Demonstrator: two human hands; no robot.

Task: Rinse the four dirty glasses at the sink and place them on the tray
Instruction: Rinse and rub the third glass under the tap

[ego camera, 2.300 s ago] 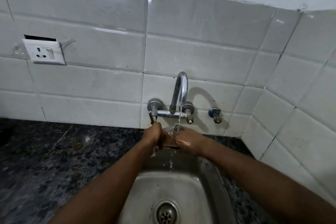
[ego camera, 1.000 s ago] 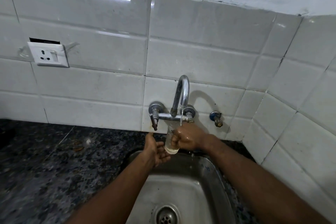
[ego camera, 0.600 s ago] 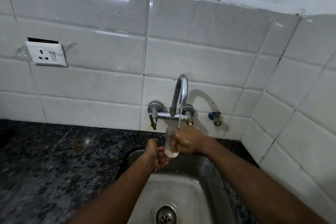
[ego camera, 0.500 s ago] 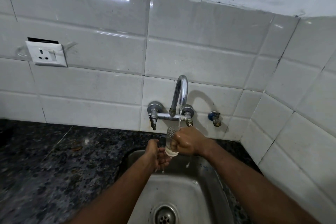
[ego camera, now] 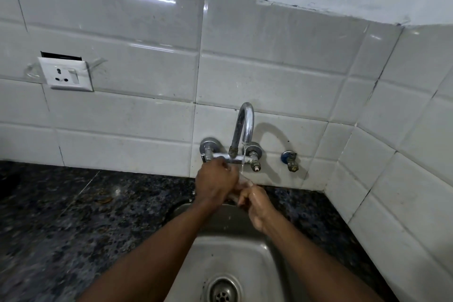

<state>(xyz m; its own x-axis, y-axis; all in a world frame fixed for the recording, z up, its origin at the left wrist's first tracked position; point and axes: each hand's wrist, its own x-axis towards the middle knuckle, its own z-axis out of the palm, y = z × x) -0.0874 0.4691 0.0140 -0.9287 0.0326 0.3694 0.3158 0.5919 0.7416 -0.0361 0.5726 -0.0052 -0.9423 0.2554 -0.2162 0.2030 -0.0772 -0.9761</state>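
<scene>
A clear glass point(ego camera: 243, 183) sits under the running tap point(ego camera: 245, 125), mostly hidden between my two hands. My right hand point(ego camera: 257, 205) grips it from the right, wet, fingers curled round it. My left hand point(ego camera: 215, 180) curls over its left and top side, knuckles just below the tap's crossbar. A thin stream of water point(ego camera: 242, 160) falls onto the glass. Both hands are above the back edge of the steel sink point(ego camera: 228, 260). No tray or other glasses are in view.
The sink drain point(ego camera: 223, 290) lies at the bottom centre. Dark speckled granite counter point(ego camera: 73, 216) spreads to the left and wraps behind the sink. White tiled walls meet in a corner on the right. A wall socket point(ego camera: 65, 77) and a small side valve point(ego camera: 290, 160) sit on the wall.
My left hand rose from under the glass's base and closed over its side and top. The glass, held upright before, now lies almost fully covered by both hands.
</scene>
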